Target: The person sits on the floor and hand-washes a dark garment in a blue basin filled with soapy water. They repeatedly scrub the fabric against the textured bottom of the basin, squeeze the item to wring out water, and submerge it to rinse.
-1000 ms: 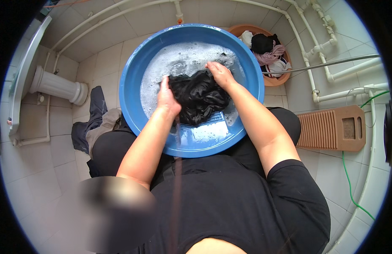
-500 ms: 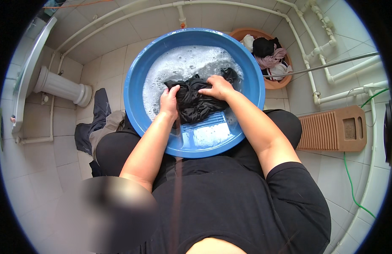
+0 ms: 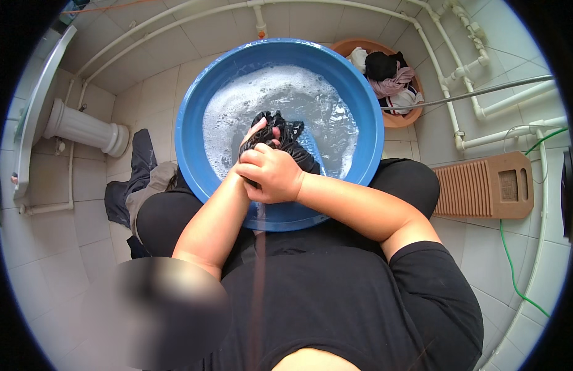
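Note:
Wet black cloth (image 3: 295, 148) is bunched between my two hands over the near part of a large blue basin (image 3: 188, 117). My left hand (image 3: 254, 135) grips the bundle from the left, its fingers partly covered by folds and by the other hand. Closed round the near end of the cloth, my right hand (image 3: 273, 176) lies across my left wrist. The cloth hangs over the basin's ridged blue slope (image 3: 312, 147), much of which is hidden. White suds (image 3: 227, 99) float on the greyish water. What kind of garment the cloth is cannot be made out.
An orange-brown tub (image 3: 416, 117) of mixed clothes stands beyond the basin at right. A brown washboard (image 3: 466, 188) lies right of my knee. Dark and beige clothes (image 3: 144, 179) lie at left, near a white pedestal (image 3: 85, 128). White pipes (image 3: 456, 117) line the walls.
My right hand has moved left and nearer, from the cloth's right side to beside my left hand. The cloth, spread over the slope before, is now gathered into a tighter bundle.

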A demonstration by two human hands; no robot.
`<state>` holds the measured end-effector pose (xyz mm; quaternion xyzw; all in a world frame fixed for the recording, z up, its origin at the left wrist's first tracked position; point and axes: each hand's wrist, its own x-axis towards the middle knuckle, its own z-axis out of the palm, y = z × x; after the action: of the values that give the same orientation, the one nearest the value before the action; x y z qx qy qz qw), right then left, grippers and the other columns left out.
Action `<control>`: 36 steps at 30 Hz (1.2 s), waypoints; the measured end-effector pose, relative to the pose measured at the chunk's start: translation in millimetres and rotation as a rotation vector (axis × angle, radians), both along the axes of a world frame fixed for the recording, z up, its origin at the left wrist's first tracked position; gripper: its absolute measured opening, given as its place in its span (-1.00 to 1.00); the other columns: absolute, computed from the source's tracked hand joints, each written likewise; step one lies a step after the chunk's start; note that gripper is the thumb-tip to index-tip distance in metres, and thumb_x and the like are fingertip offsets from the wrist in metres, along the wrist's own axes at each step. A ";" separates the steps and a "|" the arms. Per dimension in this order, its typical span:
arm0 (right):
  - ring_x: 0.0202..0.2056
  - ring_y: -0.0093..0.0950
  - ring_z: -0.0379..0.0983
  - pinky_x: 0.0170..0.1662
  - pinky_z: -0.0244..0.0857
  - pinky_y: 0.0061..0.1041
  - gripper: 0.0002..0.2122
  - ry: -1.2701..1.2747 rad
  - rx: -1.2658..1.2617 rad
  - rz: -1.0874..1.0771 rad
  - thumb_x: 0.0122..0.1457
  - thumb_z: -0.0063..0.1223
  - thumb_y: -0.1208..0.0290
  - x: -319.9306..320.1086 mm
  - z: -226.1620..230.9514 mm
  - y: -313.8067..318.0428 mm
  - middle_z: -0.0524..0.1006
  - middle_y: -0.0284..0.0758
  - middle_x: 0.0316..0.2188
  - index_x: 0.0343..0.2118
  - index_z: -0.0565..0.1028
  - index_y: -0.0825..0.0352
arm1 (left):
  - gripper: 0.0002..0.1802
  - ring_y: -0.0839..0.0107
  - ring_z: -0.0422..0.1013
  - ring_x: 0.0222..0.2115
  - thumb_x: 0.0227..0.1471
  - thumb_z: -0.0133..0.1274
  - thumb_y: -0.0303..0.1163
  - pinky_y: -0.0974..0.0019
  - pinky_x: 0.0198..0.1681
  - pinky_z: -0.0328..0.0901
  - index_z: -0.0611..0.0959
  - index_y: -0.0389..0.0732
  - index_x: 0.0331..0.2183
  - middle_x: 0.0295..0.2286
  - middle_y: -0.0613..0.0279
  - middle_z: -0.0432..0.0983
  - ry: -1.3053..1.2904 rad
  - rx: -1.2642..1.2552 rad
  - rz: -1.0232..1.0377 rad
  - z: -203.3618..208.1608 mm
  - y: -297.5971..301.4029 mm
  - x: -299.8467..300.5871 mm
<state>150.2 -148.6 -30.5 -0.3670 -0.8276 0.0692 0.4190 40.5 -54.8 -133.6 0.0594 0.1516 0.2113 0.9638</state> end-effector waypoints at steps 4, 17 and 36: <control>-0.50 -0.38 0.40 -0.41 0.33 -0.45 -0.88 0.069 -0.007 -0.239 -0.18 0.08 0.34 24.1 -34.1 25.1 0.42 -0.32 -0.55 -0.64 0.40 0.22 | -0.66 0.35 0.43 -0.51 0.07 -0.12 -0.03 0.28 -0.44 0.36 0.54 -0.09 -0.40 -0.49 0.24 0.48 0.687 0.050 0.459 60.5 -37.4 29.1; -0.16 -0.28 0.40 -0.07 0.21 -0.42 -0.39 -0.005 -0.983 -0.362 -0.17 0.15 -0.09 137.0 -82.7 71.7 0.49 -0.12 -0.23 -0.17 0.45 0.36 | -0.59 0.21 0.34 -0.10 0.09 -0.10 -0.14 0.10 0.02 0.20 0.43 -0.26 -0.15 -0.13 0.10 0.40 0.454 0.150 0.663 11.2 38.6 -17.6; -0.16 -0.26 0.43 -0.08 0.27 -0.38 -0.59 -0.904 -1.186 -0.472 0.01 -0.09 0.09 123.1 -24.1 59.8 0.50 -0.15 -0.22 -0.28 0.53 0.37 | -0.56 0.42 0.39 -0.45 -0.27 0.20 -0.27 0.43 -0.40 0.25 0.57 -0.35 -0.31 -0.45 0.14 0.51 1.345 1.143 -0.240 31.5 15.6 -29.0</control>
<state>273.3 -88.7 -54.6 -0.6885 -0.6428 0.2528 -0.2211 11.5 -39.2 -102.1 0.6581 0.5494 0.0725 0.5097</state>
